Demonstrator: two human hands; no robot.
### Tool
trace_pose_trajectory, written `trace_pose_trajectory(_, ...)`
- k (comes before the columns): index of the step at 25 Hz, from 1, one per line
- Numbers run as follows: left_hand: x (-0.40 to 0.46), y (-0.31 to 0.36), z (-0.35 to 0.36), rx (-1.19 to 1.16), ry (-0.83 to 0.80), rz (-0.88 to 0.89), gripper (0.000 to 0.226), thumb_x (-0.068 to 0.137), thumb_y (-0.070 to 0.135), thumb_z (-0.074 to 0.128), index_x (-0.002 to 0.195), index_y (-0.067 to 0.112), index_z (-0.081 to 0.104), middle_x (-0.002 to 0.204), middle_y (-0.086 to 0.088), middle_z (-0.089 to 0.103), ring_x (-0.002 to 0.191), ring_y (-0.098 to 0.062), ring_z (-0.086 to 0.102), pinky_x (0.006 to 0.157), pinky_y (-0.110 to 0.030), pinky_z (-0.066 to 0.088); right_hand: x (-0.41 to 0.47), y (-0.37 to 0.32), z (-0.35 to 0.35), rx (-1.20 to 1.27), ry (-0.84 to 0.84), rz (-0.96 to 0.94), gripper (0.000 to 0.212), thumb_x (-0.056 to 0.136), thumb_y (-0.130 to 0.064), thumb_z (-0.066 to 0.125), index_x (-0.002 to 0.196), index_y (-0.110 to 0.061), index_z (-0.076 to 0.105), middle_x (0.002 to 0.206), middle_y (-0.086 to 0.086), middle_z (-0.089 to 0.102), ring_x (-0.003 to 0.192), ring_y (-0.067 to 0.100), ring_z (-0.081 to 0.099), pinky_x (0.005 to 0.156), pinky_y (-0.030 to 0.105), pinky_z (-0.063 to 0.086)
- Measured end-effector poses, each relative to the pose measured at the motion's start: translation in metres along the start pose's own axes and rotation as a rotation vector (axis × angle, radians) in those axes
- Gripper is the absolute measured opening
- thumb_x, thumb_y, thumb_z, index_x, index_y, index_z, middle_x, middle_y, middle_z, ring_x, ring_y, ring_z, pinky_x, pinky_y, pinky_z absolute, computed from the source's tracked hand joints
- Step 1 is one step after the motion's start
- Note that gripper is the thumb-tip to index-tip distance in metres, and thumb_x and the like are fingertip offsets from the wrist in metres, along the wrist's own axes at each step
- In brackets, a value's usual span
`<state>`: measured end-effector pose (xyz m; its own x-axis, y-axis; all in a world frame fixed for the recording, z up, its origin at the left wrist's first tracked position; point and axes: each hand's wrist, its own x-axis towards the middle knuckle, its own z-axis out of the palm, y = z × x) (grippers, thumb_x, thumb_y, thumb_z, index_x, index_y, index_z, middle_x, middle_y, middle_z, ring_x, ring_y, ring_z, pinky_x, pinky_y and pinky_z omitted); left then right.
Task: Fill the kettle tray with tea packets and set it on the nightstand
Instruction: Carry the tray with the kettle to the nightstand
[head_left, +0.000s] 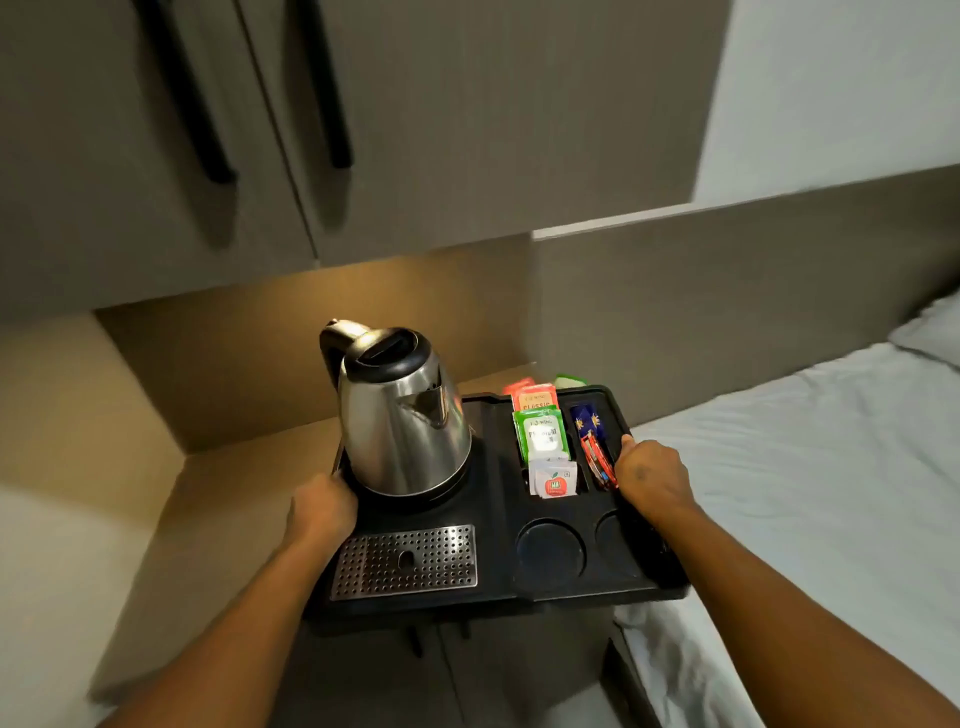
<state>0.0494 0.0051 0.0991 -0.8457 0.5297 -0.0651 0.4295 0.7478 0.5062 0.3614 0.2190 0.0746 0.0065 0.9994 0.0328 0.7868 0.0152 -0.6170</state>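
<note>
A black kettle tray (493, 587) is held level in front of me over the near edge of the nightstand (218, 499). My left hand (322, 506) grips its left rim beside the steel kettle (402, 415). My right hand (652, 475) grips the right rim, thumb on top. In the tray's slots stand tea packets: an orange one (535, 399), a green one (541, 434), a white one with a red apple (554, 478). Blue and red sachets (592, 441) fill the narrow slot by my right hand. Whether the tray rests on the nightstand I cannot tell.
A perforated metal drip grid (405, 561) and two round cup recesses (550, 548) lie at the tray's front. More packets (569, 380) lie behind the tray. Wardrobe doors with black handles (327, 93) hang above. A bed with white sheets (810, 493) is on the right.
</note>
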Motion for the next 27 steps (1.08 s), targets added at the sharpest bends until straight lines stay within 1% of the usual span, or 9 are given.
trace_pose_trajectory(4, -0.084, 0.094, 0.052, 0.032, -0.068, 0.184, 0.03, 0.099, 0.015, 0.043, 0.086, 0.001, 0.066, 0.091, -0.021, 0.068, 0.077, -0.034, 0.059, 0.063, -0.036, 0.043, -0.01, 0.119, -0.118, 0.002, 0.098, 0.082, 0.053, 0.097, -0.04, 0.035, 0.094, 0.002, 0.067, 0.101, 0.025, 0.068, 0.089, 0.04, 0.062, 0.069, 0.035, 0.042)
trace_pose_trajectory(6, -0.133, 0.148, 0.084, 0.107, -0.115, 0.335, 0.033, 0.103, 0.018, 0.037, 0.096, 0.001, 0.066, 0.102, -0.021, 0.069, 0.09, -0.036, 0.063, 0.071, -0.037, 0.045, -0.026, 0.189, -0.177, -0.006, 0.155, 0.165, 0.051, 0.098, -0.038, 0.035, 0.095, 0.002, 0.067, 0.102, 0.026, 0.067, 0.091, 0.04, 0.061, 0.069, 0.035, 0.041)
trace_pose_trajectory(8, -0.18, 0.2, 0.118, 0.018, -0.181, 0.43, 0.033, 0.102, 0.018, 0.039, 0.105, -0.004, 0.063, 0.107, -0.024, 0.067, 0.1, -0.04, 0.062, 0.072, -0.034, 0.042, -0.047, 0.254, -0.233, -0.01, 0.214, 0.263, 0.051, 0.098, -0.038, 0.034, 0.096, 0.002, 0.066, 0.103, 0.026, 0.066, 0.093, 0.041, 0.061, 0.07, 0.035, 0.04)
trace_pose_trajectory(10, -0.233, 0.253, 0.153, 0.005, -0.238, 0.538, 0.035, 0.101, 0.02, 0.04, 0.107, -0.005, 0.064, 0.108, -0.026, 0.066, 0.102, -0.041, 0.062, 0.074, -0.034, 0.042, -0.07, 0.317, -0.289, -0.017, 0.293, 0.37, 0.052, 0.098, -0.038, 0.033, 0.099, 0.002, 0.066, 0.106, 0.027, 0.066, 0.095, 0.04, 0.06, 0.071, 0.035, 0.041)
trace_pose_trajectory(13, -0.304, 0.331, 0.2, 0.087, -0.281, 0.743, 0.043, 0.104, 0.022, 0.033, 0.103, -0.005, 0.065, 0.112, -0.027, 0.066, 0.105, -0.043, 0.061, 0.084, -0.041, 0.048, -0.101, 0.402, -0.355, -0.018, 0.405, 0.52, 0.052, 0.098, -0.037, 0.034, 0.104, 0.005, 0.064, 0.113, 0.03, 0.062, 0.103, 0.043, 0.058, 0.082, 0.039, 0.045)
trace_pose_trajectory(15, -0.358, 0.38, 0.234, 0.097, -0.319, 0.892, 0.041, 0.104, 0.021, 0.032, 0.104, -0.003, 0.066, 0.113, -0.024, 0.067, 0.102, -0.042, 0.062, 0.081, -0.04, 0.047, -0.119, 0.456, -0.396, -0.014, 0.468, 0.605, 0.051, 0.097, -0.036, 0.036, 0.103, 0.007, 0.064, 0.113, 0.032, 0.061, 0.103, 0.045, 0.058, 0.084, 0.041, 0.045)
trace_pose_trajectory(18, -0.433, 0.451, 0.281, 0.003, -0.397, 0.921, 0.035, 0.1, 0.023, 0.041, 0.102, 0.001, 0.067, 0.11, -0.024, 0.067, 0.097, -0.041, 0.063, 0.071, -0.034, 0.04, -0.127, 0.532, -0.451, -0.027, 0.561, 0.711, 0.052, 0.096, -0.036, 0.038, 0.102, 0.009, 0.064, 0.111, 0.033, 0.062, 0.101, 0.046, 0.058, 0.083, 0.042, 0.045)
trace_pose_trajectory(23, -0.55, 0.586, 0.402, -0.01, -0.534, 0.995, 0.036, 0.1, 0.025, 0.04, 0.104, 0.0, 0.066, 0.11, -0.025, 0.065, 0.094, -0.041, 0.063, 0.069, -0.033, 0.041, -0.102, 0.671, -0.535, -0.042, 0.68, 0.873, 0.052, 0.097, -0.035, 0.036, 0.104, 0.008, 0.063, 0.112, 0.031, 0.062, 0.102, 0.045, 0.058, 0.084, 0.043, 0.045)
trace_pose_trajectory(27, -0.629, 0.713, 0.504, 0.006, -0.593, 1.086, 0.038, 0.101, 0.026, 0.039, 0.101, -0.001, 0.066, 0.108, -0.026, 0.066, 0.095, -0.042, 0.062, 0.07, -0.032, 0.041, -0.036, 0.779, -0.608, -0.014, 0.71, 0.956, 0.049, 0.099, -0.033, 0.036, 0.106, 0.008, 0.062, 0.115, 0.029, 0.061, 0.105, 0.044, 0.056, 0.085, 0.042, 0.044)
